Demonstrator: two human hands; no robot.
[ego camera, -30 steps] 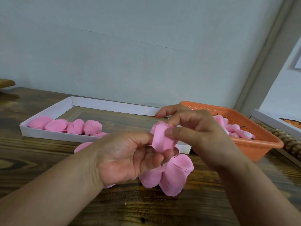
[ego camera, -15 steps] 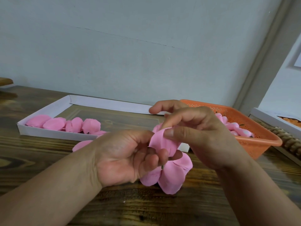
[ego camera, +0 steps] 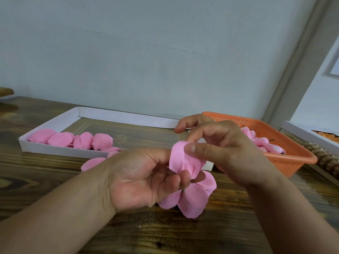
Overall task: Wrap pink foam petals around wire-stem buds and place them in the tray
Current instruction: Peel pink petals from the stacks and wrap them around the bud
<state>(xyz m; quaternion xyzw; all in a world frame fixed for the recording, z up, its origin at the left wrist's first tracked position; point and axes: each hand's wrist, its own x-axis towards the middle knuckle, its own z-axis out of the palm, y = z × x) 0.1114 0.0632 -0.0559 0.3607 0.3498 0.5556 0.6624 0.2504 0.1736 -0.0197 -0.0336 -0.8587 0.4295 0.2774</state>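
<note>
The petal (ego camera: 185,160) looks thin, soft and very light, likely to crease or spring open unless pinched where it overlaps. The right hand (ego camera: 225,149) pinches its upper edge between thumb and fingers; just below, the left hand (ego camera: 145,178) grips the bud's base with loose petals (ego camera: 192,200) hanging under it. Beyond the hands lies the white tray (ego camera: 55,149), with the orange basket (ego camera: 286,158) to its right.

Tray, basket and hands across the counter (ego camera: 55,180)

The tray (ego camera: 49,149) lies at the back left, petals (ego camera: 73,139) in its left end; the basket (ego camera: 286,158) sits back right – the hands, left hand (ego camera: 139,176) and right hand (ego camera: 225,149), meet before both, mid-counter.
</note>
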